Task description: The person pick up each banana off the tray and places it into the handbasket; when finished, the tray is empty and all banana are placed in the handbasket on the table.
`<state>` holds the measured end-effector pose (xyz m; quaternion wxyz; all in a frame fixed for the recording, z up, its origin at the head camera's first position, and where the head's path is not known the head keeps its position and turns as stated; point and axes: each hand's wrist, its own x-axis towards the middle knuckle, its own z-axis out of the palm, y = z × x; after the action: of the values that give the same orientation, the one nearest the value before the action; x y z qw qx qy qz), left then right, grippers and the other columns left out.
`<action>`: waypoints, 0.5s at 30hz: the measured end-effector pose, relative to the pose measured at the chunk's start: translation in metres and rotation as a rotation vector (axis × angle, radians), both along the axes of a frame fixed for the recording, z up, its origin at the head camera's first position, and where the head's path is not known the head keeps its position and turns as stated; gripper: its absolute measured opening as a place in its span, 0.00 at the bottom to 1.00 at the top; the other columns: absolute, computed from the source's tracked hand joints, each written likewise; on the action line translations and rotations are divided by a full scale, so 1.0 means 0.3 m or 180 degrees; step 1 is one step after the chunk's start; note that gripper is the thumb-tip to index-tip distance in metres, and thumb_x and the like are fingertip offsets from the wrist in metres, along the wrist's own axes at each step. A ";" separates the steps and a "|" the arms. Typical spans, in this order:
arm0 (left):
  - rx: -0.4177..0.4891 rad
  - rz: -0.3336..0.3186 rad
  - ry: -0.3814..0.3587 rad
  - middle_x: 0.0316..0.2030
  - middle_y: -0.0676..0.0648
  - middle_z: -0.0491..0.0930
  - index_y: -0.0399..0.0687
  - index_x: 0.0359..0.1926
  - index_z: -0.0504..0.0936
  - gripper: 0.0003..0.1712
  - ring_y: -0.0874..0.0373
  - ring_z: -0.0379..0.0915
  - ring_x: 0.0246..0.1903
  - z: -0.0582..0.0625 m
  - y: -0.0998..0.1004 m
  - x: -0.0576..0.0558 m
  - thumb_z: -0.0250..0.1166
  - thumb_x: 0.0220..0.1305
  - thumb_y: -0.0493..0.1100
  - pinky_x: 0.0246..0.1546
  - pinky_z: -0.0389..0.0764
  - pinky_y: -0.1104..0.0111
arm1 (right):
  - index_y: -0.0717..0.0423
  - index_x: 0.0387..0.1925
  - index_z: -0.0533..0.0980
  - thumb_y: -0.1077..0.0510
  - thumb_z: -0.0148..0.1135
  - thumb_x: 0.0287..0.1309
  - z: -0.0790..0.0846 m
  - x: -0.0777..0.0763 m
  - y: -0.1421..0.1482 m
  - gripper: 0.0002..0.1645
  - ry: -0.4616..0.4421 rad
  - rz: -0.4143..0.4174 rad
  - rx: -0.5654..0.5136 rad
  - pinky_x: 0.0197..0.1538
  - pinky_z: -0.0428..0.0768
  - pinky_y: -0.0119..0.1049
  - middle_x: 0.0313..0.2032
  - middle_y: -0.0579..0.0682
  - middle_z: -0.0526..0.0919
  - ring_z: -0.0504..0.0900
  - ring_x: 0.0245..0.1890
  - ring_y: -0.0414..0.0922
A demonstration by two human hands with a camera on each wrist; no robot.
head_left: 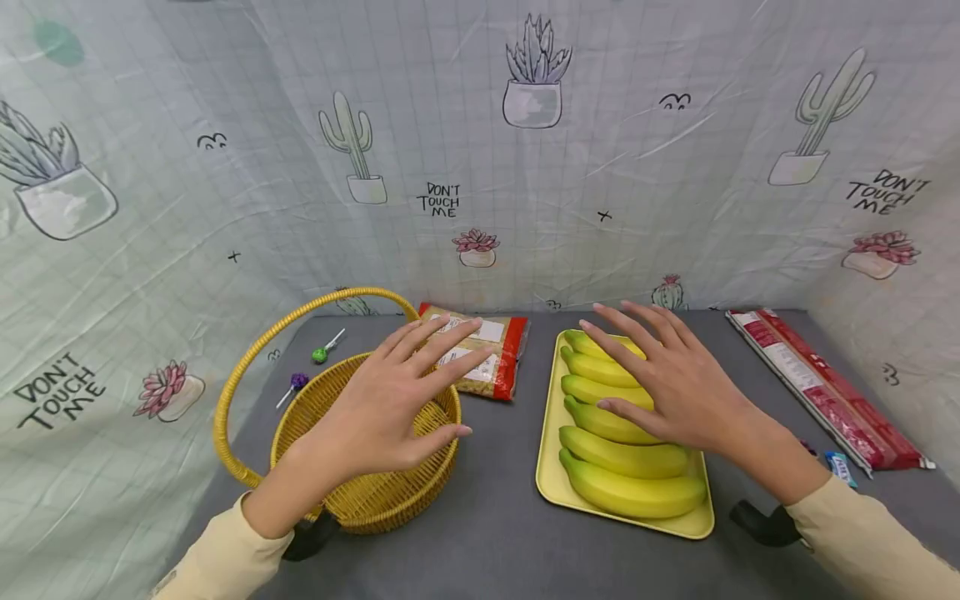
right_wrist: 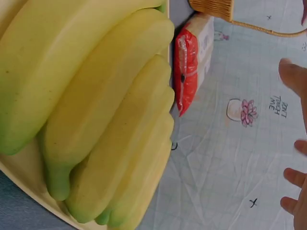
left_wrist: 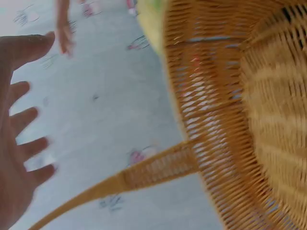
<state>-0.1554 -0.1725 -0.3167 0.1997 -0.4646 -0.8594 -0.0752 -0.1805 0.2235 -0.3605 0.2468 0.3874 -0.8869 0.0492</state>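
Note:
My left hand [head_left: 382,408] hovers over a yellow wicker basket [head_left: 442,467] with a tall arched handle, its fingers spread and holding nothing. In the left wrist view the woven wall of the basket [left_wrist: 211,96] fills the right side, apart from the fingers. Over the far right part of a pale yellow tray [head_left: 551,467] hangs my right hand [head_left: 690,387], fingers extended and nothing in its grasp. Several bananas [head_left: 630,487] lie side by side in a column on that tray. The right wrist view shows the bananas [right_wrist: 96,96] close up, with the fingertips well away from them.
Behind the basket lies a red-edged clear food packet [head_left: 510,350]. A green lollipop [head_left: 320,355] and a purple lollipop [head_left: 299,381] are left of the basket. A long red packet [head_left: 832,383] and a small blue wrapper [head_left: 840,468] lie at right. Patterned cloth [head_left: 480,167] hangs behind.

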 end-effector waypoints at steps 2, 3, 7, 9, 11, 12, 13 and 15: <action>0.0104 0.0045 -0.0180 0.83 0.51 0.51 0.63 0.84 0.58 0.52 0.47 0.50 0.79 0.020 -0.031 0.024 0.72 0.66 0.60 0.72 0.65 0.44 | 0.46 0.86 0.52 0.25 0.51 0.72 -0.007 0.000 0.006 0.53 -0.0021 -0.0021 -0.0012 0.77 0.52 0.64 0.82 0.54 0.53 0.56 0.77 0.63; 0.0148 0.0077 -0.0247 0.83 0.52 0.51 0.64 0.84 0.58 0.51 0.47 0.52 0.78 0.029 -0.046 0.037 0.73 0.66 0.59 0.69 0.69 0.43 | 0.47 0.86 0.51 0.25 0.50 0.73 -0.009 0.000 0.009 0.53 -0.0034 -0.0022 -0.0026 0.77 0.51 0.64 0.82 0.55 0.53 0.57 0.77 0.64; 0.0446 0.0120 -0.0265 0.81 0.52 0.56 0.61 0.81 0.66 0.45 0.48 0.60 0.74 0.056 -0.101 0.087 0.73 0.67 0.54 0.63 0.76 0.48 | 0.49 0.85 0.52 0.24 0.41 0.77 -0.019 -0.004 0.025 0.51 -0.0037 -0.0017 -0.0074 0.75 0.55 0.65 0.81 0.57 0.57 0.60 0.74 0.65; 0.0697 0.0051 -0.0108 0.78 0.49 0.63 0.56 0.78 0.71 0.37 0.46 0.65 0.70 0.069 -0.119 0.110 0.69 0.72 0.54 0.64 0.74 0.53 | 0.50 0.85 0.53 0.26 0.39 0.78 -0.025 -0.008 0.037 0.49 -0.0043 0.0002 -0.0115 0.72 0.59 0.66 0.79 0.58 0.61 0.63 0.72 0.65; 0.1025 -0.0102 0.0100 0.73 0.44 0.71 0.49 0.73 0.77 0.31 0.43 0.70 0.65 0.082 -0.133 0.131 0.66 0.75 0.54 0.66 0.71 0.58 | 0.50 0.85 0.54 0.31 0.47 0.79 -0.033 -0.014 0.052 0.46 -0.0062 0.0008 -0.0150 0.69 0.63 0.65 0.76 0.59 0.65 0.67 0.68 0.65; 0.1190 -0.0175 0.0226 0.70 0.42 0.74 0.46 0.70 0.80 0.28 0.41 0.72 0.63 0.089 -0.138 0.141 0.64 0.77 0.53 0.67 0.70 0.59 | 0.50 0.84 0.55 0.34 0.53 0.78 -0.038 -0.017 0.060 0.46 -0.0075 0.0006 -0.0165 0.68 0.65 0.65 0.74 0.59 0.68 0.69 0.67 0.65; 0.1355 -0.0230 0.0381 0.66 0.39 0.77 0.43 0.66 0.83 0.25 0.39 0.74 0.59 0.095 -0.142 0.150 0.63 0.77 0.52 0.67 0.69 0.62 | 0.50 0.84 0.56 0.38 0.59 0.75 -0.043 -0.020 0.068 0.47 -0.0092 0.0000 -0.0179 0.67 0.66 0.65 0.72 0.60 0.70 0.71 0.65 0.64; 0.1678 -0.0311 0.0706 0.58 0.35 0.82 0.38 0.59 0.87 0.22 0.36 0.76 0.53 0.105 -0.147 0.165 0.63 0.78 0.51 0.64 0.71 0.64 | 0.50 0.83 0.58 0.46 0.71 0.67 -0.053 -0.027 0.082 0.51 -0.0122 -0.0041 -0.0187 0.65 0.69 0.64 0.69 0.60 0.73 0.73 0.63 0.64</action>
<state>-0.1060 -0.2166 -0.2851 0.4025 -0.4429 -0.7597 -0.2543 -0.1888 0.2481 -0.3764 0.2414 0.3733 -0.8921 0.0810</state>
